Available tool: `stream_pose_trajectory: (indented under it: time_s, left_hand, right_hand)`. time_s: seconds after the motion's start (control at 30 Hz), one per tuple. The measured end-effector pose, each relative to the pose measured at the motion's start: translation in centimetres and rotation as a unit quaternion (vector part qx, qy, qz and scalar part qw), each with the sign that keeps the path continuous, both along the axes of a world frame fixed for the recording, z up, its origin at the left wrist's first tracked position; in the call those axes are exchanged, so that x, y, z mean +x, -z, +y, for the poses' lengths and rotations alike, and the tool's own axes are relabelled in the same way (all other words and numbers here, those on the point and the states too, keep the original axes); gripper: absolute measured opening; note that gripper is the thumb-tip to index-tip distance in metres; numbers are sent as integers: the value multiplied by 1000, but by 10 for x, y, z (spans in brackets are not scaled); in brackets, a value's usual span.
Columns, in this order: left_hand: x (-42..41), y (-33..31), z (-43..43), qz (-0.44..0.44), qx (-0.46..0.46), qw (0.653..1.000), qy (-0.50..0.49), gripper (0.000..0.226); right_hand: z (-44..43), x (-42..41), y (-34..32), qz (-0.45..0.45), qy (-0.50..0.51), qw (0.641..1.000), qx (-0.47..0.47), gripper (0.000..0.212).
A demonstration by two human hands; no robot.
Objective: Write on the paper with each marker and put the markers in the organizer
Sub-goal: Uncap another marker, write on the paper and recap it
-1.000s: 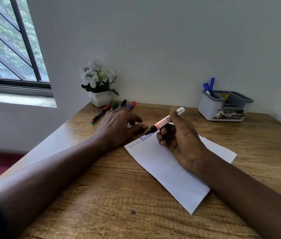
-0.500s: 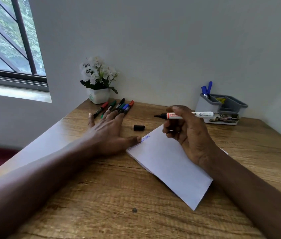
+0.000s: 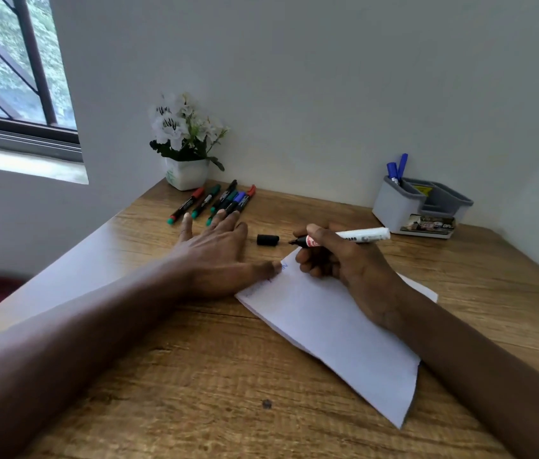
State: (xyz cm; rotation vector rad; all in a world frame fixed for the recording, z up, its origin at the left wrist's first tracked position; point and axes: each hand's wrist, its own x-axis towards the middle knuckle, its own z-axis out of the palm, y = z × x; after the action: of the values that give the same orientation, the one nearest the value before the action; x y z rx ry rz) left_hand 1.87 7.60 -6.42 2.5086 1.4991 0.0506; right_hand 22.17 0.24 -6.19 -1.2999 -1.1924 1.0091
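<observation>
Paper (image 3: 344,332) lies nearest us on the wooden desk (image 3: 195,376), set at a slant, with faint blue writing (image 3: 284,267) at its far left corner. We record the left hand (image 3: 218,256) flat on the desk, fingers straight and spread, thumb pressing the paper's corner just beside that writing. The right hand (image 3: 344,260) rests over the sheet's far edge, fingers curled round a white-barrelled marker (image 3: 364,235) and pinching it near its black tip. The tip points left, off the paper and just short of a black cap (image 3: 267,240) lying loose on the desk between the two hands. We cannot tell whether this marker has left a line, as the hands cover that part of the sheet. Beyond the left fingertips a cluster of markers (image 3: 222,200) lies beside a potted flower (image 3: 187,173) at the wall. At far right stands the grey organizer (image 3: 394,210), with two blue markers (image 3: 397,168) upright in its left compartment. We judge this marker's turn to be closing. The next move calls for the left hand to leave the paper, take up the cap and seat it squarely on the tip, followed by a reach to the organizer. The cluster is not yet dealt with.
</observation>
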Motion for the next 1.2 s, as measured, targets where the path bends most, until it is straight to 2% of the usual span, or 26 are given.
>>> stream_pose_trajectory:
  time_s: [0.2, 0.37, 0.57, 0.73, 1.1, 1.2]
  left_hand:
    - [4, 0, 2, -4, 9, 1000, -17, 101]
    - [7, -2, 1, -13, 10, 1000, -18, 100]
    - [7, -3, 0, -22, 1, 999, -25, 99]
    - [6, -4, 2, -26, -6, 999, -27, 99]
    - [7, -7, 1, -26, -19, 999, -32, 98]
    - [7, -7, 0, -29, -23, 999, -35, 99]
  right_hand:
    - [-5, -3, -2, -14, -21, 999, -22, 21]
    - [-4, 1, -8, -87, -51, 995, -16, 11]
    - [-1, 2, -11, -129, -56, 990, -20, 14]
    - [-2, 3, -4, -182, -32, 983, 22, 24]
    - [-1, 1, -2, -249, -39, 966, 57, 28]
    - [-2, 2, -3, -247, -44, 966, 65, 21]
